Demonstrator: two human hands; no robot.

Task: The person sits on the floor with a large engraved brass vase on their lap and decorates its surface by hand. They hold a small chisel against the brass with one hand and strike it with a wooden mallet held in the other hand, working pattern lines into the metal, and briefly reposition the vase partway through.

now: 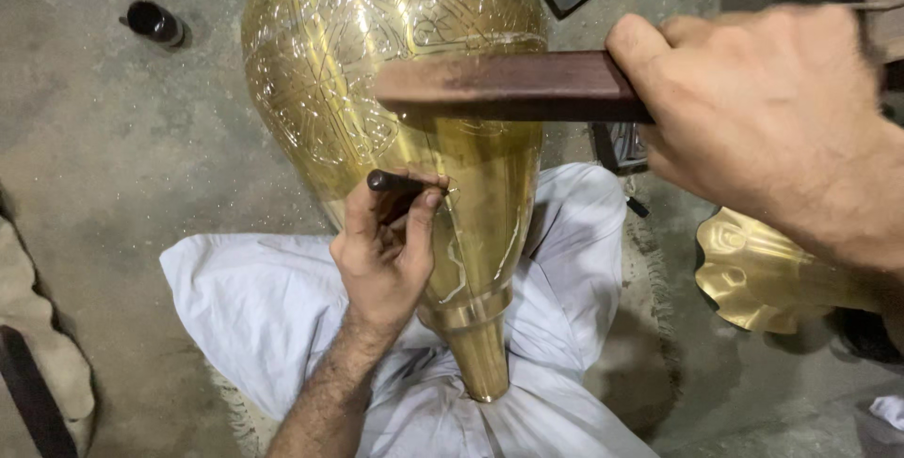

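Two hands are working a large engraved brass vessel (395,72) lying across the person's white-clothed lap (254,307), its narrow neck pointing toward the body. Left hand (386,251) is pinching a dark chisel (395,181) closed against the brass. Right hand (763,110) is gripping a reddish-brown wooden mallet (508,86) fully closed, raised above. A small black bottle (155,23) is standing on the grey concrete floor (122,138); another brass piece (763,274) is lying at right.
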